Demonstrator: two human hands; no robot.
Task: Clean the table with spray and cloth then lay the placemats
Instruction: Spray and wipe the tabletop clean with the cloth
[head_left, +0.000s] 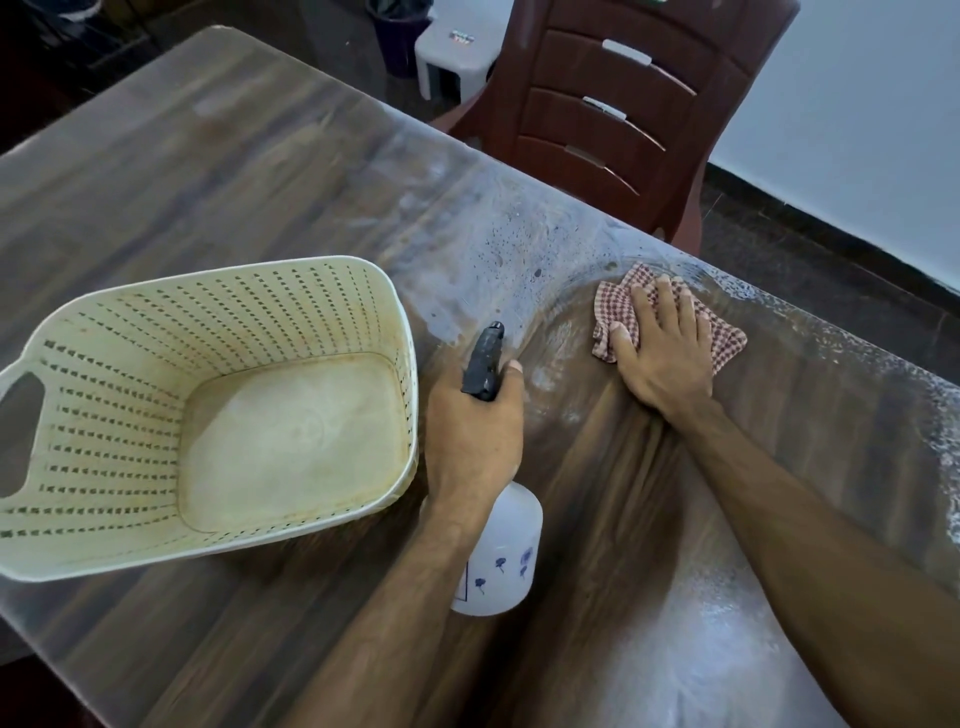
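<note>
My left hand (470, 431) grips a white spray bottle (501, 551) with a black trigger head, held just above the brown wooden table (234, 171). My right hand (662, 348) presses flat with straight fingers on a red-and-white checked cloth (618, 312) lying on the tabletop near its far right edge. Spray droplets and wet smears cover the surface around and beyond the cloth. No placemats are in view.
An empty cream perforated plastic basket (130, 415) with a handle hole stands on the table's left side, close to my left hand. A dark red plastic chair (623, 104) stands at the far edge. A white stool (452, 52) and a dark bin are behind it.
</note>
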